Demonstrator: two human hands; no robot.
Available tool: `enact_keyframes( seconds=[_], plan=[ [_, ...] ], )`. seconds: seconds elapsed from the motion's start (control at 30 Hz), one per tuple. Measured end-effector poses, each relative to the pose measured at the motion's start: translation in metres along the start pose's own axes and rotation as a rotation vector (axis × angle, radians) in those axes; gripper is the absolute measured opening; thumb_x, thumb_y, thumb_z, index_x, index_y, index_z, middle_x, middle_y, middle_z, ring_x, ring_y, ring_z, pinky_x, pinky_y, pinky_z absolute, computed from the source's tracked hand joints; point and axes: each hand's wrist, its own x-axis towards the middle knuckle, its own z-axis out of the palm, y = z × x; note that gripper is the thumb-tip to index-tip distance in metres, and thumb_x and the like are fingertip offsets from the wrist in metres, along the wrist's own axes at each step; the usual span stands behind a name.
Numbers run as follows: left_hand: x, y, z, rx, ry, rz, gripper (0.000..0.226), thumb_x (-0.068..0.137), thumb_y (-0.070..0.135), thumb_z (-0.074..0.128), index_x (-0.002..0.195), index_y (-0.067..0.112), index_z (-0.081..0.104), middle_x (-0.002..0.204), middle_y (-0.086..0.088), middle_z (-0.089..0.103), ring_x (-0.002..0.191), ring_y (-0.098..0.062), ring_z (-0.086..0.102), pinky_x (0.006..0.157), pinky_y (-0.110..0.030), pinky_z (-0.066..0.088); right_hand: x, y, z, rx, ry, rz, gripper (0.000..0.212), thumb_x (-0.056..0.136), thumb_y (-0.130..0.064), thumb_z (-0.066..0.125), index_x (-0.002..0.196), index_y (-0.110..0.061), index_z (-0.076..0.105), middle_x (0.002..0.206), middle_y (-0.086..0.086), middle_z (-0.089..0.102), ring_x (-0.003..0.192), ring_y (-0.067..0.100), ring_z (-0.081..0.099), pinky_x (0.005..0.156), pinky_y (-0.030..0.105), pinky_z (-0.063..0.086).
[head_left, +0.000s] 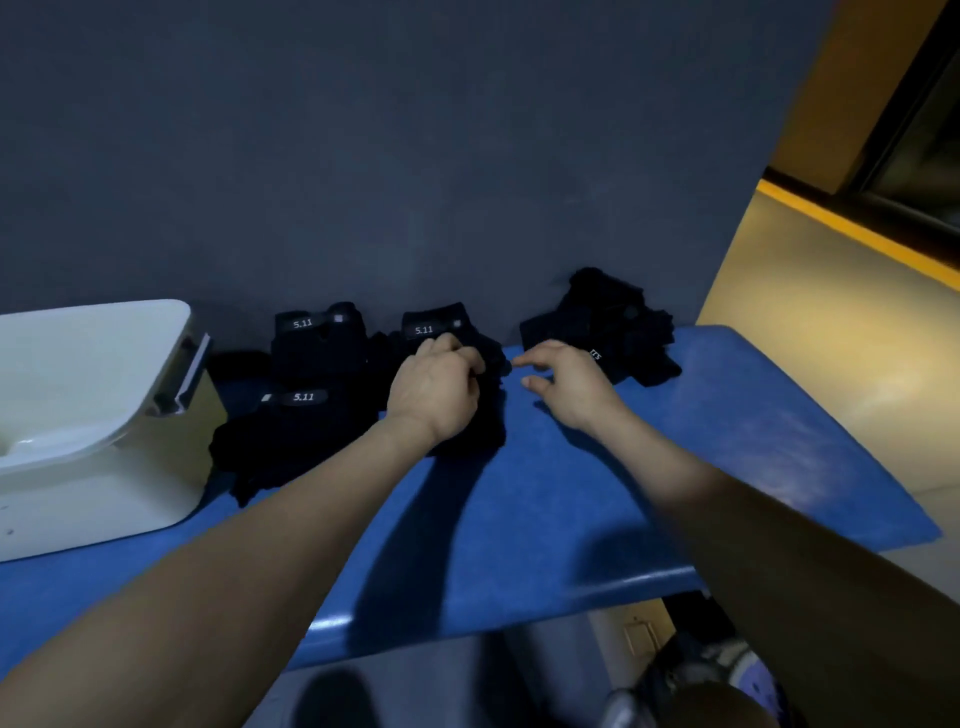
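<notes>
Several black gloves with white "5.11" labels lie on a blue table against a dark wall. My left hand rests on the middle glove, fingers curled into its black fabric. My right hand hovers just to the right of that glove, fingers loosely spread, holding nothing. Two more labelled gloves, the far one and the near one, lie at the left. A loose heap of black gloves sits behind my right hand.
A white plastic bin with a grey handle stands at the table's left end. The table's right edge drops off to a yellowish floor. Below the front edge, dim shapes on the floor are unclear.
</notes>
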Motion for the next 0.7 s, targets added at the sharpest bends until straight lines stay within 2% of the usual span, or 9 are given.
enact_keyframes(
  seconds=[0.1,0.23,0.43,0.53,0.7],
  plan=[
    [0.027,0.022,0.007,-0.041,-0.029,0.016,0.034,0.093,0.019,0.045,0.126,0.019,0.055,0.127,-0.006,0.048,0.12,-0.025,0.042,0.1,-0.035,0.038,0.012,0.022,-0.019,-0.068,0.104,0.051,0.031,0.09,-0.01,0.058,0.121,-0.011,0.063,0.123,0.005,0.057,0.114,0.023,0.054,0.098,0.032,0.044],
    [0.066,0.047,0.025,-0.086,-0.098,0.0,0.035,0.093,0.022,0.048,0.127,0.018,0.051,0.128,-0.007,0.045,0.118,-0.027,0.046,0.091,-0.037,0.044,0.032,0.048,-0.033,-0.129,0.195,0.187,0.04,0.09,-0.018,0.061,0.129,-0.009,0.053,0.128,0.012,0.05,0.119,0.028,0.049,0.098,0.039,0.044],
    [0.108,0.059,0.052,-0.106,-0.157,-0.036,0.042,0.094,0.022,0.048,0.136,0.018,0.044,0.135,-0.006,0.042,0.119,-0.025,0.046,0.091,-0.039,0.047,0.059,0.068,-0.024,-0.018,0.262,0.4,0.047,0.089,-0.033,0.062,0.124,-0.003,0.047,0.126,0.014,0.052,0.112,0.03,0.054,0.087,0.039,0.05],
    [0.116,0.055,0.059,-0.1,-0.16,-0.031,0.042,0.094,0.021,0.049,0.136,0.018,0.044,0.134,-0.006,0.042,0.12,-0.025,0.046,0.093,-0.038,0.046,0.07,0.074,-0.016,0.05,0.293,0.459,0.037,0.09,-0.025,0.061,0.12,-0.006,0.05,0.117,0.013,0.059,0.104,0.029,0.059,0.082,0.038,0.052],
    [0.119,0.052,0.057,-0.132,-0.109,-0.025,0.043,0.093,0.022,0.049,0.135,0.017,0.044,0.13,-0.007,0.043,0.12,-0.025,0.045,0.092,-0.036,0.045,0.073,0.077,-0.023,0.214,0.323,0.426,0.026,0.092,-0.008,0.052,0.115,-0.011,0.061,0.107,0.008,0.062,0.096,0.021,0.059,0.085,0.028,0.05]
  ],
)
